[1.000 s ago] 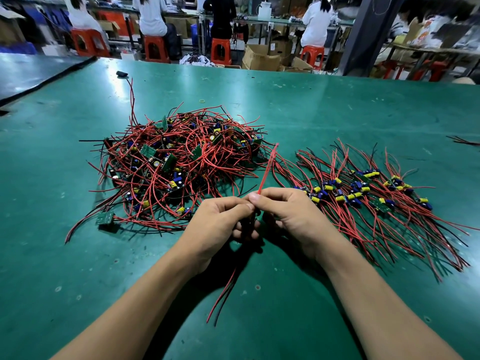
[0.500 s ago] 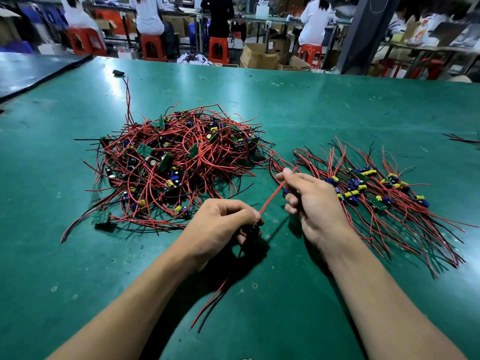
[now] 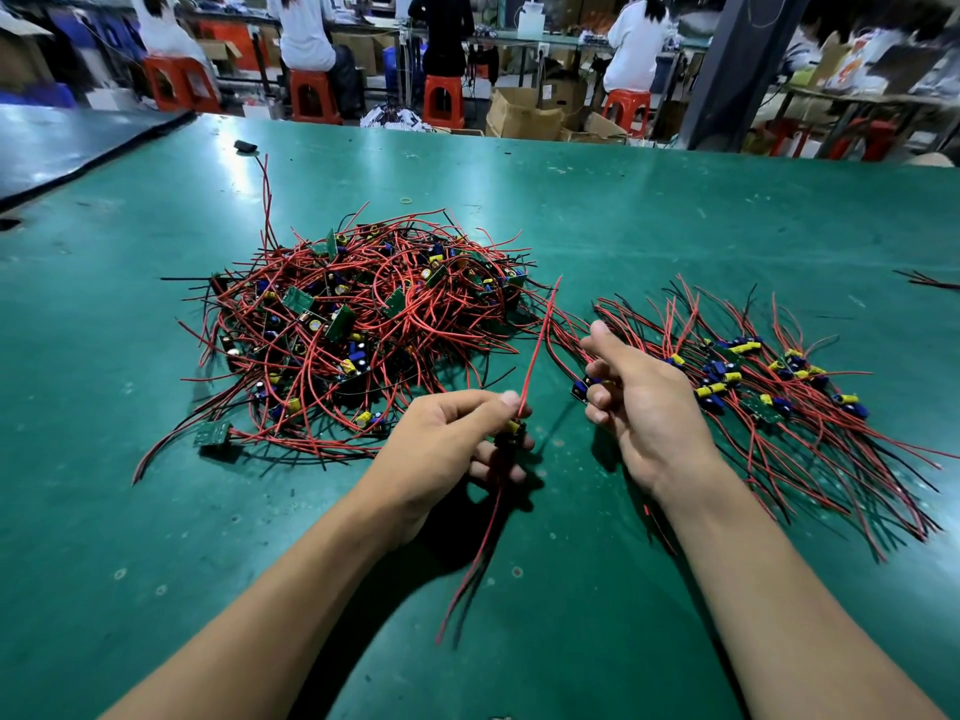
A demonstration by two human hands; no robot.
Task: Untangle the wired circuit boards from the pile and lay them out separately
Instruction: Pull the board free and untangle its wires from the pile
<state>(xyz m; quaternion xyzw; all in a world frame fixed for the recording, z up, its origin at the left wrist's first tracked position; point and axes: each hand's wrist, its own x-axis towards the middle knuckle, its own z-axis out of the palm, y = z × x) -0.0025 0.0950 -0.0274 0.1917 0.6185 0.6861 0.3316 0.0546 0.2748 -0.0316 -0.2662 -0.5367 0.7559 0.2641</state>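
Observation:
A tangled pile (image 3: pixel 363 330) of red and black wires with small green circuit boards lies left of centre on the green table (image 3: pixel 623 210). To the right, several untangled boards (image 3: pixel 753 387) lie in a row with their wires fanned out. My left hand (image 3: pixel 447 444) pinches one small board with a yellow capacitor (image 3: pixel 514 427). Its red wire (image 3: pixel 540 335) sticks up and its other wires hang toward me. My right hand (image 3: pixel 644 407) hovers at the left end of the row, fingers loosely curled, thumb up, holding nothing. A board lies by its fingertips.
One loose green board (image 3: pixel 213 433) lies at the pile's near-left edge. A small black part (image 3: pixel 244 145) with a red lead sits at the far left, and a rubber band (image 3: pixel 406 201) behind the pile. Stray wires (image 3: pixel 927 280) lie at the right edge. People sit on red stools beyond the table.
My right hand slid up the red wire, let go of its tip and drew right toward the laid-out row. The left hand kept hold of the board.

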